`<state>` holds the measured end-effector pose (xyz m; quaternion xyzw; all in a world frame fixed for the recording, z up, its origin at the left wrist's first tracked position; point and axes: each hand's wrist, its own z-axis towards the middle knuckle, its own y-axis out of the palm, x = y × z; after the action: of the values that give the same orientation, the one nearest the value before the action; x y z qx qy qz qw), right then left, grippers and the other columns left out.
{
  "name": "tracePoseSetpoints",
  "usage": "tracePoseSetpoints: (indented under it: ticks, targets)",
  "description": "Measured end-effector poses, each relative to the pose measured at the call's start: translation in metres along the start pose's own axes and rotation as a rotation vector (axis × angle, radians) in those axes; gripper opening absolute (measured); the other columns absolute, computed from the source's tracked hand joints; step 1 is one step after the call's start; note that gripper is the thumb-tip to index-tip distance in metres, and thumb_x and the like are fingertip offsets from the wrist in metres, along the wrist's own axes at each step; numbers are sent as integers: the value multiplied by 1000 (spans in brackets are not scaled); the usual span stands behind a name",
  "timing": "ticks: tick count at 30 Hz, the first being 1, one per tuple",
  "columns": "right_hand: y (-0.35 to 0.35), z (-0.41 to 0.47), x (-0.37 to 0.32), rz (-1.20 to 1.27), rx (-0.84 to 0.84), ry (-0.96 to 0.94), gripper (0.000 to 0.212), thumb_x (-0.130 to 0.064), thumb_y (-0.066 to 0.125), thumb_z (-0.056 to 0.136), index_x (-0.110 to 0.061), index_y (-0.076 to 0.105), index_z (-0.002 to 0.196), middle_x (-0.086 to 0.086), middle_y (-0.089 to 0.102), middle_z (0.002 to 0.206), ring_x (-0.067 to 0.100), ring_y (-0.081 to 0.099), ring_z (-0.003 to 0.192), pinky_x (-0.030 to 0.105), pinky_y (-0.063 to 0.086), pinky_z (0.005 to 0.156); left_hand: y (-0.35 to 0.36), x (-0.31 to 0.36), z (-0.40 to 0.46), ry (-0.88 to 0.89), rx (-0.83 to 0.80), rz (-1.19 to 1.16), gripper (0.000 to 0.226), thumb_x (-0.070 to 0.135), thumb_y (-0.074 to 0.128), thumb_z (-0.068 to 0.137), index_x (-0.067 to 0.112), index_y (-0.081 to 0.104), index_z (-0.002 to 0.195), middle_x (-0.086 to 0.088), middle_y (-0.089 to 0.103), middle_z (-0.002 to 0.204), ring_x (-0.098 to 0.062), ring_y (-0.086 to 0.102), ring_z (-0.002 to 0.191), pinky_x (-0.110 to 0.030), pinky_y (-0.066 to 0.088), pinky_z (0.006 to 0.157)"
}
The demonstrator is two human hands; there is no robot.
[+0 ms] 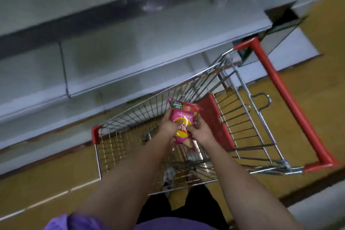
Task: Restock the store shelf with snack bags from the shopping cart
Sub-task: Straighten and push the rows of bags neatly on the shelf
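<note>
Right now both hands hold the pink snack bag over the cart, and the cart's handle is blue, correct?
Not quite. The head view shows the cart's handle is red, not blue. The rest stands: the left hand and right hand both hold the pink snack bag over the cart.

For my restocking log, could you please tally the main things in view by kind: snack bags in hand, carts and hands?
Snack bags in hand: 1, the pink bag
Carts: 1, the cart
Hands: 2, the left hand and the right hand, both gripping the bag
Total: 4
</note>
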<state>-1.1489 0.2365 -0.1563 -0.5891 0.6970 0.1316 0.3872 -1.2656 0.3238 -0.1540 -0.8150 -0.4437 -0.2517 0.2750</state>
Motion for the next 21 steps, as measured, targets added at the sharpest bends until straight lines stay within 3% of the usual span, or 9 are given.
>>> tracePoseSetpoints:
  ticks: [2,4,6,9,11,15,18,21]
  targets:
    - [-10,-15,-15,-85,51,-69,31,-24,76,86,-25,58,111,-7,67,99,20,67,100,42,54,94,-7,18,-10,43,-5,56,74,12,74,89,33,40,150,-2,64,128,-22,67,97,-34,60,73]
    - [-26,-37,-37,-135,145,-157,28,-31,77,86,-22,62,108,-8,67,101,17,66,99,35,52,90,-13,39,-23,115,-17,106,79,11,80,83,37,44,148,-3,68,127,-25,71,95,-42,61,81]
    - [-45,-58,-60,-179,253,-247,36,-33,79,84,-20,64,114,-6,65,109,16,64,101,32,51,91,-13,65,-38,223,-12,219,80,15,86,75,43,50,142,1,69,126,-22,70,97,-41,59,88]
    - [-79,-86,-88,-250,392,-354,57,-29,84,78,-21,60,128,-2,55,119,20,58,113,37,48,103,-2,110,-65,419,-15,494,79,34,89,69,55,52,135,9,66,126,-22,65,110,-38,54,96]
    - [-104,-103,-98,-336,464,-412,68,-37,84,77,-24,55,137,4,53,128,26,52,121,40,43,107,14,134,-86,570,-61,601,79,36,91,64,54,55,132,8,66,128,-22,63,116,-39,50,101]
    - [-159,-135,-105,-373,576,-379,75,-45,77,83,-31,44,148,4,43,146,30,41,135,44,36,113,56,178,-136,805,-127,716,71,35,91,63,43,57,125,5,69,122,-24,63,113,-37,50,97]
    - [-202,-166,-93,-388,686,-367,81,-45,77,84,-38,34,152,5,33,154,35,40,135,45,35,114,95,202,-173,941,-154,823,68,34,90,65,34,57,124,2,67,123,-25,60,115,-38,48,96]
    - [-244,-199,-72,-395,768,-307,87,-47,76,84,-47,24,154,3,23,161,38,41,134,47,36,113,142,218,-206,1082,-196,994,68,40,89,64,36,56,123,2,67,125,-27,59,118,-41,46,99]
